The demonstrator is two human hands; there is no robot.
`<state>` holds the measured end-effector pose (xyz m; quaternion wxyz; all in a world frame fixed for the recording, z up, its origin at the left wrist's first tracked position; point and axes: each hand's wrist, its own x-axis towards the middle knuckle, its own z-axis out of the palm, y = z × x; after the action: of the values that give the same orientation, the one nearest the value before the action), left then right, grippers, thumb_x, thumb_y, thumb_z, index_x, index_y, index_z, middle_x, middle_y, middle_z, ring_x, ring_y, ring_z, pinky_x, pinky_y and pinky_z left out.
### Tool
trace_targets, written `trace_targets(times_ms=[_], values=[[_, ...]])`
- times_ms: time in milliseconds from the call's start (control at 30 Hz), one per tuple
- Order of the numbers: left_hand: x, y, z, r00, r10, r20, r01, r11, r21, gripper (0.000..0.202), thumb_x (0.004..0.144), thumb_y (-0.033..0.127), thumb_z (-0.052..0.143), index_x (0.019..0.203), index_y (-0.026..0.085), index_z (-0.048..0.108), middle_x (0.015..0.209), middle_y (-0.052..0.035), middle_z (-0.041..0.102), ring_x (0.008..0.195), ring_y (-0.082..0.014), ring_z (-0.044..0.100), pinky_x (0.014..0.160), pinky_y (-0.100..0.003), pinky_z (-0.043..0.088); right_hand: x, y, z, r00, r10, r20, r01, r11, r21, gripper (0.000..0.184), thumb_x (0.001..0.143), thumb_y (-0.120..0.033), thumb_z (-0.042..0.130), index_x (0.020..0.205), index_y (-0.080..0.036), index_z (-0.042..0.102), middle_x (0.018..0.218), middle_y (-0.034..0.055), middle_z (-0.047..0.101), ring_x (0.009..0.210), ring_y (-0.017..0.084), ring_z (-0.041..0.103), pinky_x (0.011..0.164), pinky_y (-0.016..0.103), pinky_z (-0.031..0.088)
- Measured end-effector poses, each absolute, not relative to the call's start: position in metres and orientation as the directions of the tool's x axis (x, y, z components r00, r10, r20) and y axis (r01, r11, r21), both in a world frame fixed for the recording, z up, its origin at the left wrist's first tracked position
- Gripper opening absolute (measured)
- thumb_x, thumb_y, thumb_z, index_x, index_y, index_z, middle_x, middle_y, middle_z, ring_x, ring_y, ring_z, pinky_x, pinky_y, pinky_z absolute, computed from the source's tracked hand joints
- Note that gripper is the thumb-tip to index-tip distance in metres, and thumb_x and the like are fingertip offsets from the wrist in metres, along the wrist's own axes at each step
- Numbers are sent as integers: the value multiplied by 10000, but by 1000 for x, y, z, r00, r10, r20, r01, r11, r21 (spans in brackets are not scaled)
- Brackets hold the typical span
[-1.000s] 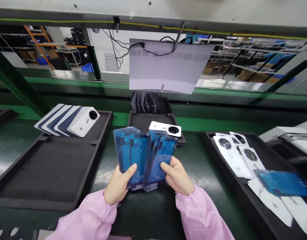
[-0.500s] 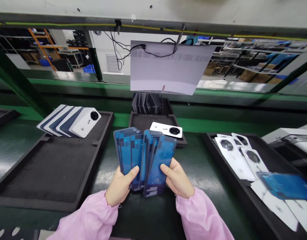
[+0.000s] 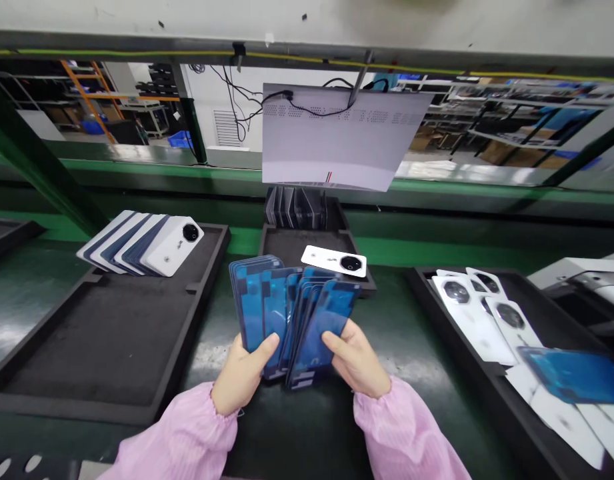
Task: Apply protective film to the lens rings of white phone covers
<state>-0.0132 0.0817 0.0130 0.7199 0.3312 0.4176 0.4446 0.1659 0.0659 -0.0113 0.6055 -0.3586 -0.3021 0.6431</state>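
Observation:
Both my hands grip a fanned bunch of blue phone-shaped film sheets [image 3: 275, 300] above the dark green bench. My left hand [image 3: 243, 372] is closed round the lower left side, thumb across the front sheet. My right hand [image 3: 359, 360] pinches the sheets on the right [image 3: 324, 327], thumb in front and fingers hidden behind. The sheets overlap like a hand of cards and lean slightly right. Just beyond them a white phone back cover [image 3: 333, 261] with a round black camera ring lies on the edge of a small black tray [image 3: 307, 239].
At the left, a black tray [image 3: 101, 340] carries a fanned row of white and dark phone covers [image 3: 159, 247]. A right-hand black tray [image 3: 427, 283] bears white covers [image 3: 487, 313] and a blue sheet [image 3: 577, 375]. Dark sheets [image 3: 295, 208] stand behind, below a hanging white panel [image 3: 331, 140].
The sheets on the right have fanned out a little further to the right, with more overlapping edges showing. Both hands keep their grip almost in place.

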Motion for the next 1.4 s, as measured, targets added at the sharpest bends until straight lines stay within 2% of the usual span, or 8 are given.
trace_targets(times_ms=[133,233,467,567,700,967,1167,1400], values=[[-15,81,12,285,885,-367,-429,460,777,429,731,387,677,1089,153,647,1042,-103,704,1068,-277,605,964,-379,451,159,68,-12,13,998,-69,-561,-50,-826,340,669,-335,753,957,-232,604,911,22,694,892,204,637,860,376,485],[-15,83,16,259,886,-385,-521,464,716,402,748,411,650,1053,149,662,986,-96,722,1044,-273,619,958,-384,455,168,69,-10,94,993,-72,-602,-1,-798,320,667,-336,753,934,-238,607,879,11,696,826,195,648,826,379,501],[-14,81,10,231,927,-295,-332,360,872,421,712,320,705,1095,159,638,1051,-85,703,1031,-271,623,942,-382,460,166,65,-12,24,997,-67,-603,-39,-797,304,635,-318,778,868,-235,602,801,-1,690,780,180,645,833,372,497],[-15,81,10,281,907,-313,-351,400,847,410,726,364,681,1082,162,649,1081,-86,691,1072,-281,600,947,-375,457,161,67,-12,12,997,-70,-592,-49,-805,342,656,-299,765,941,-231,587,880,18,693,905,197,631,900,382,464],[-14,83,15,264,890,-372,-438,454,776,436,775,451,596,1115,180,629,1082,-73,691,1070,-275,603,928,-391,474,171,68,-12,79,995,-56,-635,7,-772,348,651,-327,765,934,-236,583,870,14,694,827,199,651,827,394,502],[-15,83,-1,304,922,-239,-227,313,922,457,762,383,647,1151,147,606,1138,-102,662,1073,-274,598,953,-390,457,164,67,-13,-34,999,-43,-583,-54,-810,337,647,-293,772,927,-199,610,827,29,686,767,182,648,724,328,523],[-14,84,6,266,902,-339,-400,423,813,436,822,433,549,1160,161,594,1140,-88,662,1105,-262,581,955,-393,453,172,66,-12,17,1000,-19,-576,-5,-818,289,661,-350,755,852,-207,593,760,8,672,704,168,640,712,329,525],[-14,86,-4,316,925,-210,-189,279,942,448,771,395,632,1137,136,612,1093,-85,685,1045,-259,612,926,-372,471,166,67,-16,-21,999,-33,-559,-39,-828,381,649,-318,766,963,-206,581,867,36,688,875,210,645,835,380,501]])
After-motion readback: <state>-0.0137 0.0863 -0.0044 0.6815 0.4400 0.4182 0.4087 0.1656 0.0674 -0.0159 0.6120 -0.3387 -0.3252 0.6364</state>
